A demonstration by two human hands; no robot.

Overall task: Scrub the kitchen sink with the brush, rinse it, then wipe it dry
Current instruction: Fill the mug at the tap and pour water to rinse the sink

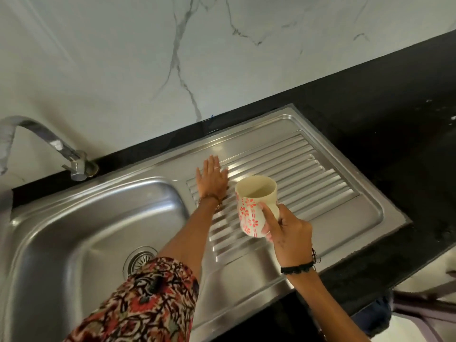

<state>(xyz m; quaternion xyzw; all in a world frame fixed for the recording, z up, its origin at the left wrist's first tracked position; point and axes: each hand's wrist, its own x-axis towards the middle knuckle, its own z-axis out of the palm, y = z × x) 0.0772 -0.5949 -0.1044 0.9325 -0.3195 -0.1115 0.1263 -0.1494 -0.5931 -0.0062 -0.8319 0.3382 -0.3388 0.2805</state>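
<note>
Nearest you, your right hand (291,233) curls its fingers round a cream mug (255,204) with red flowers, holding it upright above the ribbed drainboard (308,178). Farther out, your left hand (212,177) lies flat, fingers straight, pressing on the drainboard's ridges. The steel sink (74,230) sits left of it, tap (49,141) behind.

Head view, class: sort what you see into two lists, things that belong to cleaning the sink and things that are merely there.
Belonging to the job:
sink
draining board, with the left hand flat on it
mug, held by the right hand
tap

Merely there:
black counter
marble wall

No brush or cloth is in view.
</note>
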